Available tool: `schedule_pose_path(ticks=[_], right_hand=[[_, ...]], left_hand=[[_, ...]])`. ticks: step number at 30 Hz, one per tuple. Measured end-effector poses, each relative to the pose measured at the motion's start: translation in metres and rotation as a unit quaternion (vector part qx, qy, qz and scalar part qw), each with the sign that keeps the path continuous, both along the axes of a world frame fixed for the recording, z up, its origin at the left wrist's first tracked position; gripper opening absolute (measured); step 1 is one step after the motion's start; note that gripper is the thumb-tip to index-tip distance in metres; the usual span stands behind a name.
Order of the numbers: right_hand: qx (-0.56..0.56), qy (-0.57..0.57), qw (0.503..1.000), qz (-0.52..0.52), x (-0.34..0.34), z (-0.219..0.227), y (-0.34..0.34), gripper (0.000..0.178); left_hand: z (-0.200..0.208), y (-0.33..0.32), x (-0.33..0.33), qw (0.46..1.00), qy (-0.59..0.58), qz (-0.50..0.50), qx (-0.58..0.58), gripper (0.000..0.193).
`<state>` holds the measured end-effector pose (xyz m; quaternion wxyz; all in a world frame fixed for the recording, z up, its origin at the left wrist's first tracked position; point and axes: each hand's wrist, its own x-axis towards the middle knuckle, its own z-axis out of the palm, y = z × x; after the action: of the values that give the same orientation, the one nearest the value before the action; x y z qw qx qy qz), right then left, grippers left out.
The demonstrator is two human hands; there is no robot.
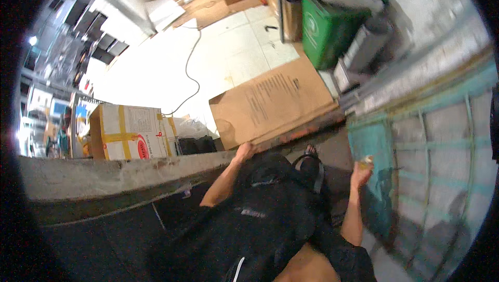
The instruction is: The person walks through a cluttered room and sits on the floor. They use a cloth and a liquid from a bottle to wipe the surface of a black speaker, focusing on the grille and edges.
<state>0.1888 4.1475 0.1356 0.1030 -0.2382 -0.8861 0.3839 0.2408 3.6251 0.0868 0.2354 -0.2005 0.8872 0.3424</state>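
One hand of the person, the left hand (246,151), is at the near edge of a flattened brown cardboard carton (273,106); its fingers are curled there, but whether they pinch the board or only rest against it I cannot tell. The carton lies flat on the white tiled floor (150,76), its near edge along a raised concrete ledge (119,174), with lines of dark print on its upper face. The right hand (362,173), well apart from the carton, is closed around a small, pale yellowish item (367,160), too blurred to name, and is in front of a teal metal gate (382,165) with bars.

Left of the carton, just beyond the ledge, is a white box (138,132) crossed with yellow tape and bearing a red mark. Between that box and the carton are a clear plastic bag (192,127) and a black blocky object (197,146). A dark cable (195,71) snakes over the tiles. Past the carton's far right corner is a green bin (325,35), with a grey container (370,43) tilted beside it. The person wears a black top (260,199), and one foot (311,149) shows near the carton.
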Motion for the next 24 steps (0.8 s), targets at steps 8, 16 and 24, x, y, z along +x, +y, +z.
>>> schedule_pose_path(ticks=[8,16,24], right_hand=[[0.09,0.008,0.888,0.451,-0.31,0.055,-0.25,0.066],[0.069,-0.179,0.822,0.536,-0.419,-0.008,-0.366,0.08],[0.265,-0.324,0.818,0.395,-0.52,0.007,-0.425,0.066]], left_hand=[[-0.002,-0.013,0.044,0.903,-0.092,0.42,0.006,0.041],[-0.146,0.019,0.068,0.937,0.051,0.345,-0.019,0.055],[0.02,-0.325,-0.235,0.836,0.095,0.539,0.042,0.041]])
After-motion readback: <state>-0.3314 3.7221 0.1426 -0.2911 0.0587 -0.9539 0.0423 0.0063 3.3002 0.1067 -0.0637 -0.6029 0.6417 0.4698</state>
